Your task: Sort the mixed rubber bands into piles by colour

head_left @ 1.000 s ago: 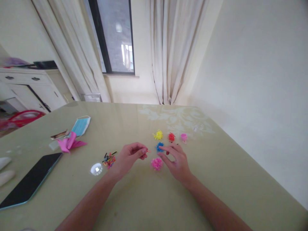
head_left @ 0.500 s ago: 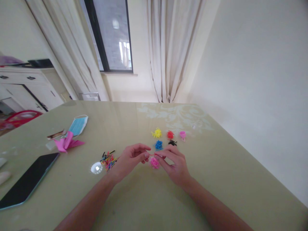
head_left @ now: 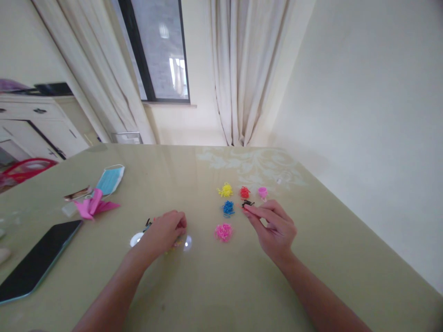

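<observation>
My right hand [head_left: 275, 228] pinches thumb and forefinger together, with a bit of a small red rubber band [head_left: 245, 210] showing at the tips. Those fingertips are close to the black rubber band pile [head_left: 248, 203]. My left hand [head_left: 166, 233] is curled down over the mixed-colour rubber band pile [head_left: 148, 224] and covers most of it; its fingertips are hidden. Between my hands lies a pink pile [head_left: 224, 233]. Behind it are blue [head_left: 228, 208], yellow [head_left: 225, 190] and red [head_left: 244, 192] piles.
A small pink cup [head_left: 262, 192] stands right of the red pile. Beside my left wrist is a shiny white round object [head_left: 136, 239]. Farther left lie a black-screened tablet [head_left: 38, 260], a pink folded-paper shape [head_left: 94, 205] and a blue face mask [head_left: 110, 180]. A wall borders the table's right side.
My hands have moved apart. The left went left onto the mixed pile; the right moved right, carrying the red band toward the black pile. The pink pile is now uncovered.
</observation>
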`<state>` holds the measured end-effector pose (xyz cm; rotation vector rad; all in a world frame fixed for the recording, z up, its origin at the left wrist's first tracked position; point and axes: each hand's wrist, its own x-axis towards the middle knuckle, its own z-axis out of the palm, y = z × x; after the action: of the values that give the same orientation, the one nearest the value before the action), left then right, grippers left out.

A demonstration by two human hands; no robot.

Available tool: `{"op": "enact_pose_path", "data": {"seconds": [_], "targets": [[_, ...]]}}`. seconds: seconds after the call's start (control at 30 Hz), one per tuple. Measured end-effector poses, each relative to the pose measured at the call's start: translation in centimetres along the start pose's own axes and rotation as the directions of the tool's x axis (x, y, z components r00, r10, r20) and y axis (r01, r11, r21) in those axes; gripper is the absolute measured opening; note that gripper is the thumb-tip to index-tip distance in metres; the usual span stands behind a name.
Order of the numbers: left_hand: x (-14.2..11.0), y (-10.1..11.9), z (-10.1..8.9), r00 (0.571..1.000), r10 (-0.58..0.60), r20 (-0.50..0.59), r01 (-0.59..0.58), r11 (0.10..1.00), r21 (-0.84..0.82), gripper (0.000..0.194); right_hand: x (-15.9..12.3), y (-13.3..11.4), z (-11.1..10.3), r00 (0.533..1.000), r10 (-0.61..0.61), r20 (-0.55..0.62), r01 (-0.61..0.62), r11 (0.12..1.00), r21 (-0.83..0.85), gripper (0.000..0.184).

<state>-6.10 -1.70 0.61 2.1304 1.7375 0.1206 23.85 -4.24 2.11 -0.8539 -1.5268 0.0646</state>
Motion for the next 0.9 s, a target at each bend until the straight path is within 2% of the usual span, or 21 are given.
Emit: {"op": "enact_pose_path", "data": {"seconds": [0.17,0.33,0.63,0.9], "targets": [[0.08,0.26,-0.08,1.000,-0.005,-0.002,0.005,0.999,0.037,0.013,-0.07,0.18,0.03,1.000,-0.011,-0.006,0.011,1.000,0.000,0.024],[-0.16,0.38,-0.65,1.000,-0.022,0.011,0.022,0.999,0.038,0.008,0.01,0.25,-0.04,0.999,-0.028,-0.027,0.029,1.000,0.010,0.030],[0.16,0.03,-0.51,1.000,-0.028,-0.002,0.028,0.996,0.084,0.011,0.01,0.35,-0.12,0.999,-0.033,-0.027,0.033,0.999,0.000,0.031],[0.35,0.14,-0.27,1.000,-0.012,0.012,0.010,0.988,0.152,0.015,0.02,0.78,0.01,0.999,-0.039,-0.033,0.039,0.999,-0.003,0.024]]}}
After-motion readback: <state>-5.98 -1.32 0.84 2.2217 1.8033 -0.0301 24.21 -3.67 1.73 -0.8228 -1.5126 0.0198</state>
